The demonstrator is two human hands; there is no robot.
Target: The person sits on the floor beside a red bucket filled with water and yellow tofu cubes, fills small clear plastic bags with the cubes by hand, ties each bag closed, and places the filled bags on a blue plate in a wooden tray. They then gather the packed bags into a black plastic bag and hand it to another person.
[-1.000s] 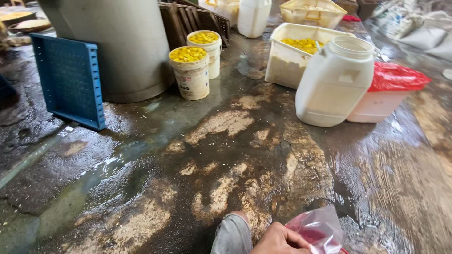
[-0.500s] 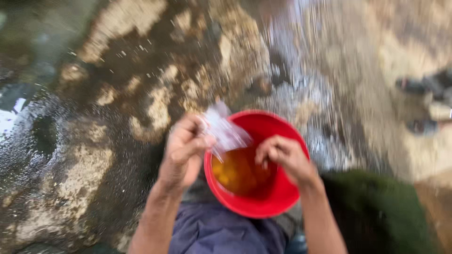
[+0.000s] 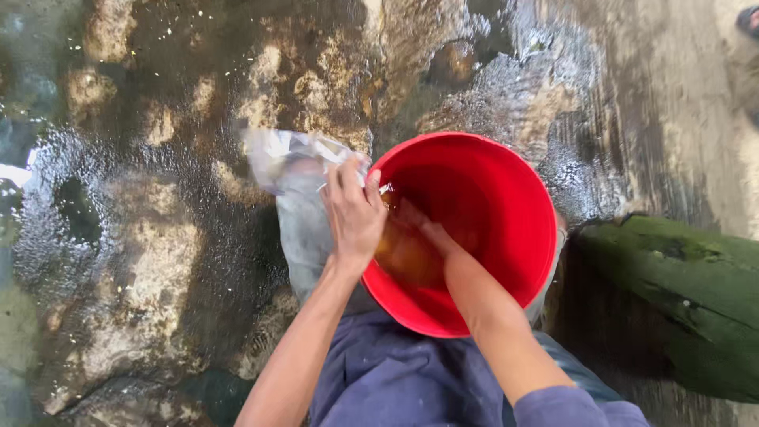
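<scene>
On wet floor (image 3: 158,261), left hand (image 3: 353,213) grips a clear bag (image 3: 296,170) at the red bucket (image 3: 506,198) rim (right hand (image 3: 411,229) submerged, its grip cannot be told); mossy stone (image 3: 680,292) beside.

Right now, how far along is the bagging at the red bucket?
Done: the clear plastic bag is at the rim of the red bucket, gripped by the left hand. In hand: the right hand is down in the brownish liquid, reaching for something I cannot make out. Left: the bag looks limp and empty, so nothing visible has gone into it yet, and its mouth is not closed.
</scene>
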